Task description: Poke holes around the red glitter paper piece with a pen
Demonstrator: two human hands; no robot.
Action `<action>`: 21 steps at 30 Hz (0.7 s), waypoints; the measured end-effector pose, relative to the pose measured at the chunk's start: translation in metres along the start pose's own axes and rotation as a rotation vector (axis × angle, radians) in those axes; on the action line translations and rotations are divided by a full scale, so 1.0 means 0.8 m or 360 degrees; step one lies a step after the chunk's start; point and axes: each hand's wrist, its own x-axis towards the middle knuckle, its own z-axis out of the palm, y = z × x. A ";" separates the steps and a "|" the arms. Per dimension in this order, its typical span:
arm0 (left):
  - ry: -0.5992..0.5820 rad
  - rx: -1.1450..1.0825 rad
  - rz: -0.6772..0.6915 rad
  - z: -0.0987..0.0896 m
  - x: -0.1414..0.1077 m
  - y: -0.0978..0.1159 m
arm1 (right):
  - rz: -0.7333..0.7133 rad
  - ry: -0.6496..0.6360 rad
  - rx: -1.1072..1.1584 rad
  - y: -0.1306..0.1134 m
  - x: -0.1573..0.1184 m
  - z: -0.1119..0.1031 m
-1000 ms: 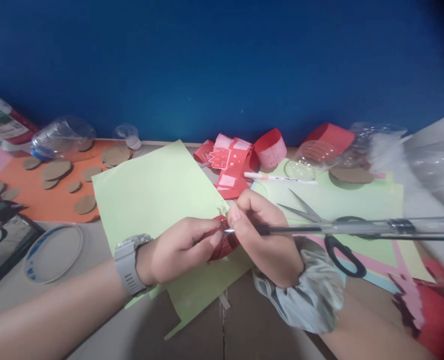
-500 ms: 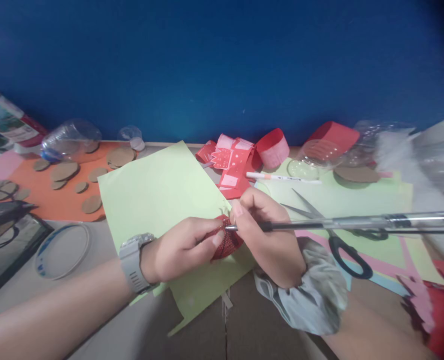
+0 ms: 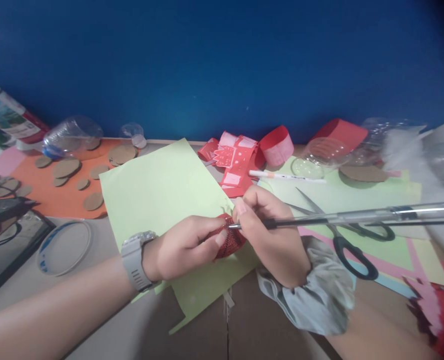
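Note:
Near the middle, my left hand [image 3: 184,247], with a grey watch on its wrist, pinches a small red piece with a dark dotted pattern [image 3: 231,244] between thumb and fingers. My right hand [image 3: 269,232] wraps round a clear-barrelled pen [image 3: 349,217], whose metal tip meets or hovers just over the red piece; I cannot tell which. A grey scrunchie [image 3: 312,295] circles my right wrist. Below both hands lie light green paper sheets [image 3: 161,185]. Black-handled scissors [image 3: 357,260] rest right of my right hand, partly behind the pen.
Cardboard discs lie on orange paper [image 3: 52,192] at left, below a plastic bottle [image 3: 73,135]. A clear ring [image 3: 64,250] sits closer. Along the blue wall [image 3: 222,65] are red paper shapes [image 3: 239,160], a white marker [image 3: 285,176] and clear plastic pieces [image 3: 327,150].
The whole view has shifted slightly, with the things on the right moving a little rightward. Both hands keep their grips, and the pen tip stays at the red piece.

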 end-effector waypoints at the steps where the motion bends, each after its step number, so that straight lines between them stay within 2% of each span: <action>1: -0.0003 -0.0003 0.0003 0.000 0.000 0.000 | 0.0000 -0.0004 0.0013 0.000 0.000 0.000; 21: -0.0050 -0.0079 0.0077 -0.001 -0.002 -0.002 | 0.0010 0.0031 0.0007 -0.001 -0.002 0.000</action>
